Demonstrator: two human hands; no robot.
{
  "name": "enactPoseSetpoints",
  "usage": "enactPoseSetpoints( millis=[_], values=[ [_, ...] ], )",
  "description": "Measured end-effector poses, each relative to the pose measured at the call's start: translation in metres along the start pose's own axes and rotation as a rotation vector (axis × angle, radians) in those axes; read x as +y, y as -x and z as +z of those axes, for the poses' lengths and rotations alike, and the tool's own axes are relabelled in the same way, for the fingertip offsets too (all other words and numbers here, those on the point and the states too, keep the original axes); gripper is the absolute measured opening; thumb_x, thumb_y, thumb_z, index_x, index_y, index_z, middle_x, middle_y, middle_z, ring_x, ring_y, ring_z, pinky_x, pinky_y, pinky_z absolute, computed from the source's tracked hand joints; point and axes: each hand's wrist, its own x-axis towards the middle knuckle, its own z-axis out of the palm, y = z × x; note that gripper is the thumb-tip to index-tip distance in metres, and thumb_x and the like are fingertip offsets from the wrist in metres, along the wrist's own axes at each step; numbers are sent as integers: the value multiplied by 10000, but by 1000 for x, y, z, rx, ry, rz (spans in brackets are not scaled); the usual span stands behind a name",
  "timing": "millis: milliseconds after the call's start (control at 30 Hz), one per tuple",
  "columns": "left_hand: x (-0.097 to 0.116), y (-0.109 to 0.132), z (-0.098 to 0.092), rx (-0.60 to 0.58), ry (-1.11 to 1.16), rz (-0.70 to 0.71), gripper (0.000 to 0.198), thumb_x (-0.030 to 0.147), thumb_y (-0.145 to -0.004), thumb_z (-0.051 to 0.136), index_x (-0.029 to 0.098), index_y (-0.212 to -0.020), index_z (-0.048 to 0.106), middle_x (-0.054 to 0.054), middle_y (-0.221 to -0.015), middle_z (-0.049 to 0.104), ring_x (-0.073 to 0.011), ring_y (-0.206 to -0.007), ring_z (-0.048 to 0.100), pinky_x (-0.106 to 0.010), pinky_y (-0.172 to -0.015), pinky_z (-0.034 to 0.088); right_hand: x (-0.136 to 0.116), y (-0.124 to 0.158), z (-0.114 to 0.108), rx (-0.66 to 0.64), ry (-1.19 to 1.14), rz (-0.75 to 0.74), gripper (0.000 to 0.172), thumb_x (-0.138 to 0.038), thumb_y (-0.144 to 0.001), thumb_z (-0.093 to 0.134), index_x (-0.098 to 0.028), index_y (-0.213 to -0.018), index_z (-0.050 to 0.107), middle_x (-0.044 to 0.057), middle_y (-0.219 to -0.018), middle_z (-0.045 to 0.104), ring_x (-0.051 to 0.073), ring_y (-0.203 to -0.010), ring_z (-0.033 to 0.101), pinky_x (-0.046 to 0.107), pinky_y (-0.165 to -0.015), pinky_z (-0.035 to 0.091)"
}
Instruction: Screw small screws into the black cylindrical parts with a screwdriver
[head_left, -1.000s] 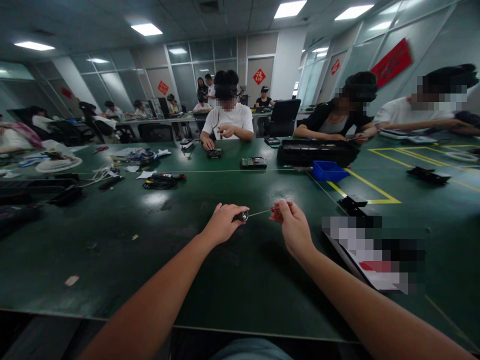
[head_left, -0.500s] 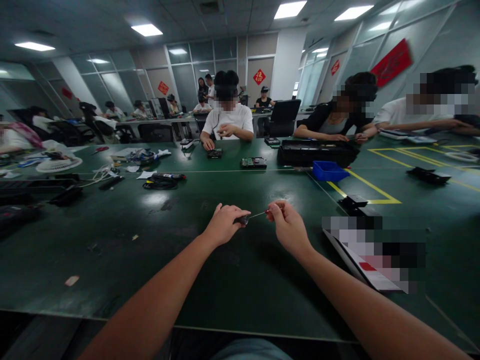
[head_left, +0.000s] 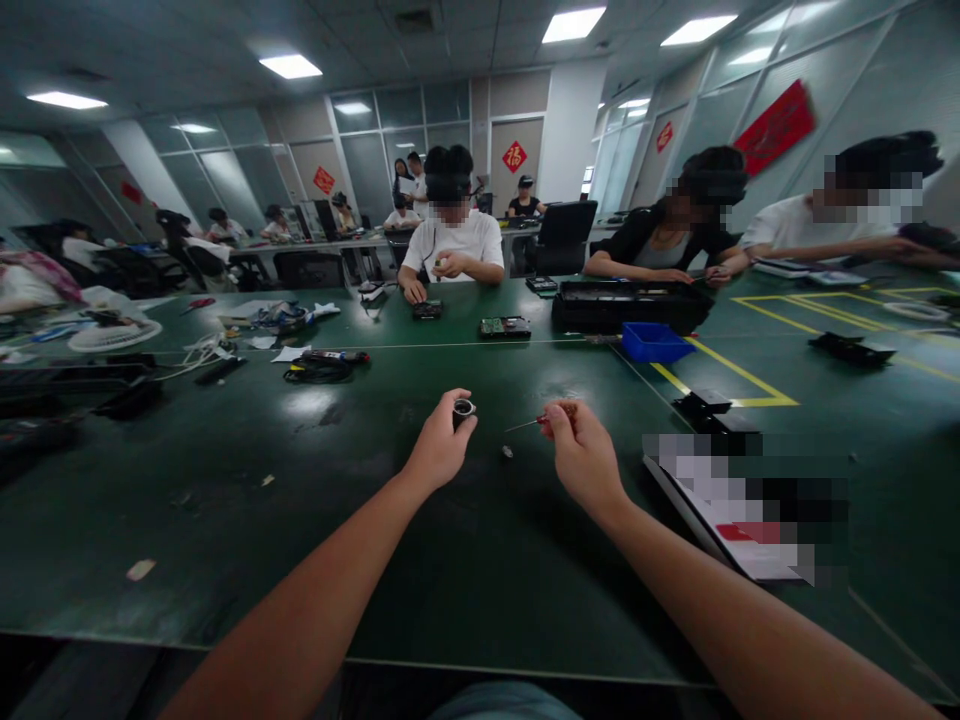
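My left hand is closed around a small dark cylindrical part with a pale metal rim, its round open end turned up. Fingers and thumb hide most of its body. In my right hand is a thin screwdriver, gripped between thumb and fingers by its red handle. The shaft points left toward the cylindrical part, and its tip is apart from it. A small greyish piece lies on the green table between and below the hands.
A blue bin and black brackets stand to the right, near a white sheet. A coil of black cable lies left. Across the table, a circuit board sits near a co-worker in white.
The screwdriver tip has come away from the part in my left hand. That part has turned open end up, and the small greyish piece now shows on the table.
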Motion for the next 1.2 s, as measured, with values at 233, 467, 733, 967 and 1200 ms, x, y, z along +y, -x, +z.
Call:
enactPoseSetpoints(
  millis=[233, 467, 733, 967, 1200],
  values=[
    [12, 7, 2, -67, -147, 10, 233, 419, -952, 578, 199, -1014, 623, -43, -936, 660, -205, -844, 616, -334, -741, 466, -3, 2, 0, 15, -1, -41, 307, -470, -993, 446, -211, -988, 611, 55, -839, 692, 223, -792, 659, 367, -764, 481],
    [11, 12, 15, -302, -464, 188, 260, 294, -975, 521, 260, -1163, 698, -45, -1088, 671, -214, -958, 637, -338, -780, 483, -3, 1, 0, 31, 0, -32, 312, -474, -987, 444, -209, -995, 610, 62, -835, 699, 232, -800, 670, 379, -778, 484],
    [17, 9, 25, -372, -699, 235, 286, 366, -988, 489, 230, -1066, 729, -79, -986, 683, -252, -896, 652, -334, -685, 468, 0, 1, 1, 13, -2, -28, 333, -491, -991, 435, -211, -1004, 615, 60, -850, 700, 233, -812, 670, 381, -779, 485],
    [3, 3, 8, -228, -361, -45, 192, 357, -911, 581, 232, -998, 698, -55, -920, 722, -219, -801, 651, -313, -659, 413, 4, 0, 2, 17, -21, -22, 334, -502, -987, 447, -217, -1008, 621, 58, -866, 705, 233, -823, 676, 386, -793, 489],
    [-2, -18, -22, 12, 343, -306, 232, 270, -891, 529, 176, -1009, 706, -54, -863, 653, -115, -592, 536, -234, -502, 347, 4, 0, 0, -1, -26, -1, 347, -509, -985, 443, -214, -1024, 623, 67, -881, 708, 243, -850, 674, 392, -799, 491]
  ],
)
